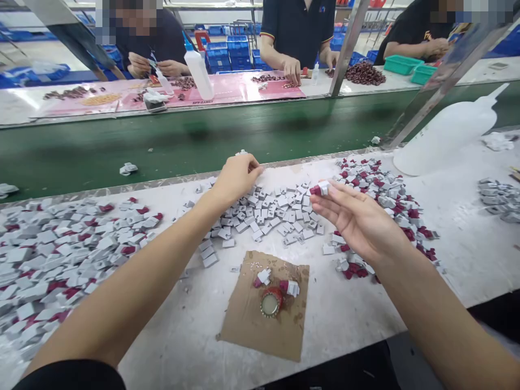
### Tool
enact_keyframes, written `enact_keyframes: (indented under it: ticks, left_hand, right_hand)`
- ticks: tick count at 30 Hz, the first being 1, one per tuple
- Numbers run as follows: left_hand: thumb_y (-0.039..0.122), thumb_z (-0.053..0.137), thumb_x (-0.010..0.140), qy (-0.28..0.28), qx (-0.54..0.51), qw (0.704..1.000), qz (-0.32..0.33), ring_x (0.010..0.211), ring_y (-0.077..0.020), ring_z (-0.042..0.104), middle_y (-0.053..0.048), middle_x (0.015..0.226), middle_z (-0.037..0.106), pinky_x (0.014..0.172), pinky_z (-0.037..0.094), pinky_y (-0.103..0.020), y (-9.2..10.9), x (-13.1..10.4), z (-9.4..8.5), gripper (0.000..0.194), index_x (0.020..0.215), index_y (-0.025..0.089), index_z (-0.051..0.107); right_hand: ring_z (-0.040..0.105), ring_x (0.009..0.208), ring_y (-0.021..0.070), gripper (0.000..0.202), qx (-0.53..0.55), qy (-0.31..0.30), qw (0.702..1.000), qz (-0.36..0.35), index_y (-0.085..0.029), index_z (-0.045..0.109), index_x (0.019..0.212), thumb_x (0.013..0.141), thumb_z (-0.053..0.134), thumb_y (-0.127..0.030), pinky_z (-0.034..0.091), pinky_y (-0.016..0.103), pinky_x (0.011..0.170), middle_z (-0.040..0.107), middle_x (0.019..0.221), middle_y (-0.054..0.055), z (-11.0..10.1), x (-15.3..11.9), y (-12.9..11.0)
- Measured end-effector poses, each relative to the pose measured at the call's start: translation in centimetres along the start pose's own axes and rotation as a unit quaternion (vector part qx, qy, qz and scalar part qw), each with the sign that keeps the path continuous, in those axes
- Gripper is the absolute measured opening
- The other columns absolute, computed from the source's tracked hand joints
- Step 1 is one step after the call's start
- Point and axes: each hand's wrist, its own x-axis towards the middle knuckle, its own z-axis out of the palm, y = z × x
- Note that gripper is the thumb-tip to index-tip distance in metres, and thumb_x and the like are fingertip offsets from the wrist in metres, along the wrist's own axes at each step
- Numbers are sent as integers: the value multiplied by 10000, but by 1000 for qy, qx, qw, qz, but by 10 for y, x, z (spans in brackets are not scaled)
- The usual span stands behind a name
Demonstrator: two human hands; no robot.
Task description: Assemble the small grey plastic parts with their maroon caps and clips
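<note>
Here, the right hand (pixel 359 219) pinches a maroon-and-grey piece (pixel 320 188) while the left hand (pixel 236 176) curls, contents unclear.

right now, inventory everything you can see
Worktable: one, white, foreground
Small plastic pieces: uncounted, grey and maroon, mostly heaped on worktable
Cardboard sheet: one, brown, front centre
Upturned bottle cap: one, red-edged, on cardboard
Spouted plastic bottle: one, white, worktable's right
Conveyor belt: one, green, beyond worktable
Blue-capped plastic bottle: one, white, far bench
Tiny parts: uncounted, dark red, far bench
Plastic trays: two, green, far bench
Stacked crates: several, blue, background
Co-workers: three, dark-shirted, behind far bench
Left hand: one, middle heap's far edge
Right hand: one, holding a piece
</note>
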Motion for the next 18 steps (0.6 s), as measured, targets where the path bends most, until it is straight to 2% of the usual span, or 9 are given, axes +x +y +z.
enact_keyframes:
  ticks: [1, 3, 6, 9, 11, 14, 16, 18]
  left_hand:
    - [232, 676, 1031, 22, -16, 1000, 9, 1107, -311, 787, -150, 1207, 859, 1028, 599, -419, 2, -10, -4, 134, 1041, 200, 806]
    - [284, 695, 1032, 46, -63, 996, 35, 1050, -297, 789, -130, 1181, 859, 984, 597, -413, 4, -41, -14, 134, 1072, 219, 805]
    - [374, 724, 1002, 11, -93, 994, 61, 932, -294, 778, -80, 1039, 855, 855, 583, -407, -1, -107, -26, 135, 1026, 271, 807]
    - [441, 670, 1023, -9, -76, 996, 45, 771, -284, 736, -48, 865, 802, 678, 523, -390, -17, -172, -27, 190, 941, 298, 765]
    - [466, 661, 1023, -4, -47, 999, 22, 683, -271, 680, -40, 810, 756, 620, 486, -390, -29, -204, -21, 231, 886, 301, 745]
    - [497, 663, 1026, -3, -40, 999, -10, 680, -259, 663, -57, 907, 763, 622, 501, -396, -45, -235, -9, 273, 873, 295, 763]
    - [501, 675, 1036, 4, -55, 998, -28, 731, -255, 686, -70, 1013, 770, 679, 541, -402, -52, -248, -2, 262, 935, 288, 790]
    - [484, 707, 1041, 10, -70, 997, -33, 795, -251, 703, -79, 1127, 765, 758, 573, -406, -55, -259, 3, 224, 1079, 289, 811]
  right_hand:
    - [873, 1095, 235, 187, -19, 7, 1000, -2, -283, 884, 1028, 902, 974, -388, 735, 390, 1060, 886, 1080, 33, -4, -14, 4]
    - [867, 1088, 257, 246, -122, 20, 992, -30, -323, 907, 1119, 924, 957, -465, 748, 422, 1009, 884, 1151, 46, -13, -47, 14]
    - [847, 1092, 297, 179, -306, 27, 945, -109, -379, 916, 1144, 999, 868, -473, 752, 413, 868, 862, 1188, 62, -30, -100, 37]
    - [848, 1032, 310, 176, -390, 37, 905, -166, -406, 883, 1195, 1056, 777, -379, 731, 387, 746, 849, 1117, 56, -47, -139, 60]
    - [859, 999, 311, 255, -428, 21, 885, -181, -411, 841, 1282, 1065, 748, -316, 718, 374, 688, 855, 1119, 50, -56, -151, 69]
    - [862, 969, 306, 300, -473, -13, 857, -202, -396, 800, 1313, 1054, 743, -257, 715, 381, 692, 856, 1130, 47, -67, -156, 72]
    - [856, 974, 306, 272, -493, -18, 843, -216, -375, 794, 1283, 1050, 740, -246, 725, 404, 757, 849, 1137, 53, -72, -154, 69]
    - [854, 986, 315, 231, -499, -20, 837, -225, -362, 800, 1234, 1044, 740, -243, 728, 427, 792, 848, 1132, 59, -73, -153, 66]
